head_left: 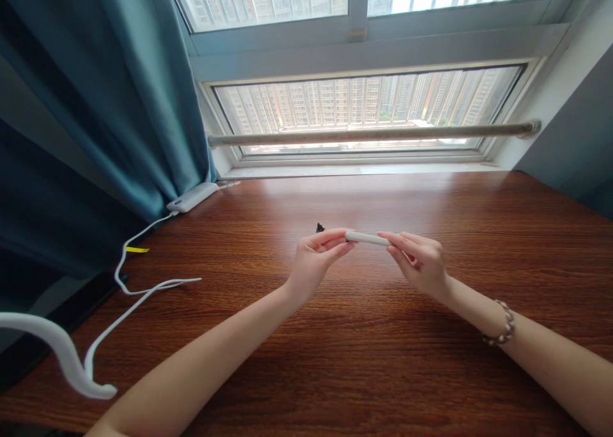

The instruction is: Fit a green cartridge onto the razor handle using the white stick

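Observation:
A slim white stick-shaped object (368,238) is held level above the wooden table, and its exact kind does not show. My left hand (318,255) pinches its left end between thumb and fingers. At the other end, my right hand (421,261) grips it with thumb and fingertips. Just behind my left hand, a small black object (320,227) is partly hidden and too small to name. A beaded bracelet (500,325) circles my right wrist.
The brown wooden table (364,373) runs up to the window. At left lie a white power strip (194,197), a white cable (143,291), a yellow strip (137,250) and a curved white arm (62,354). Blue curtains (110,73) hang there. A rail (373,135) crosses the window.

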{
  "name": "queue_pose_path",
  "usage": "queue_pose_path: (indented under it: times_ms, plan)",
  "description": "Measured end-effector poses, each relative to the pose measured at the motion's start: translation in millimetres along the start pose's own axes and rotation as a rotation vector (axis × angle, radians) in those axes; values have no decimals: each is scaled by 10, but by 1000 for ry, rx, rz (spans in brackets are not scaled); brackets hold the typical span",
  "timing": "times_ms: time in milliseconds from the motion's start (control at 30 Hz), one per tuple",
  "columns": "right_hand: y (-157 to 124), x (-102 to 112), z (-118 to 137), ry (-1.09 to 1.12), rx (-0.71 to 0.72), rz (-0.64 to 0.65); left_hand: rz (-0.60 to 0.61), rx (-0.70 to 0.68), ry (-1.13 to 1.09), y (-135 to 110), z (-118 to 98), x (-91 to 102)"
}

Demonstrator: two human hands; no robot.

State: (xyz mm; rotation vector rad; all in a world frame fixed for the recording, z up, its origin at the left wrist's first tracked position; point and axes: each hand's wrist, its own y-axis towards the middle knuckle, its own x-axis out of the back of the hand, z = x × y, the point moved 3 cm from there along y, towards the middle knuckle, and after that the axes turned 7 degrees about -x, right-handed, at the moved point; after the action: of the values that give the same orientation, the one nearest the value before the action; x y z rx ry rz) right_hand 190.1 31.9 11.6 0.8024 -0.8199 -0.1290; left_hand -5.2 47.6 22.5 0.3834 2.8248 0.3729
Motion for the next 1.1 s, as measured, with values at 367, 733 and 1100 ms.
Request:
queue_pose_path:
  times_ms: [367, 733, 1100]
  plan:
    - [-2, 3, 7, -11, 66, 33, 14, -53, -102, -4, -40, -35]
    - [-13, 18, -15, -68, 109, -26, 35, -17, -75, -6, -56, -41]
    - [8, 30, -50, -197, 61, -107, 97, 98, -145, -33, -18, -73]
